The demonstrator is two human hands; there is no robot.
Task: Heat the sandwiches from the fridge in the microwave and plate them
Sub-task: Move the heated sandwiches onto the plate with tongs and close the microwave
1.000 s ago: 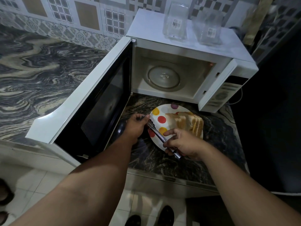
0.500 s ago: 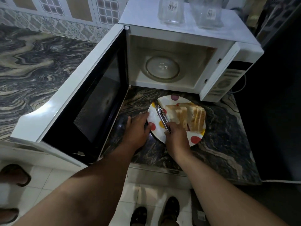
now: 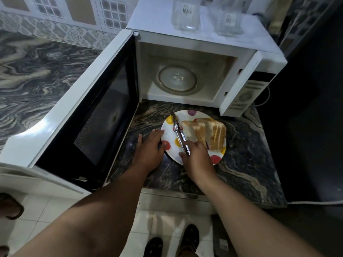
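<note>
A white plate with coloured dots (image 3: 170, 145) sits on the dark marble counter in front of the microwave (image 3: 204, 43). Sandwiches of white bread (image 3: 206, 133) stand stacked on their sides on the plate's right half. My right hand (image 3: 196, 156) grips the handle end of metal tongs (image 3: 178, 130), which lie across the plate just left of the sandwiches. My left hand (image 3: 150, 145) rests flat at the plate's left rim, fingers straight. The microwave door (image 3: 89, 101) stands wide open to the left, and the glass turntable (image 3: 177, 80) inside carries nothing.
Two clear glass jars (image 3: 185, 12) stand on top of the microwave. A black surface fills the far right. The marble counter (image 3: 241, 164) ends at a front edge above the tiled floor, where my feet (image 3: 172, 245) show. A white cable (image 3: 315, 202) runs at right.
My right hand has swung the tongs from pointing left to lying along the plate beside the sandwiches. My left hand opened and settled against the plate's rim. The view moved closer.
</note>
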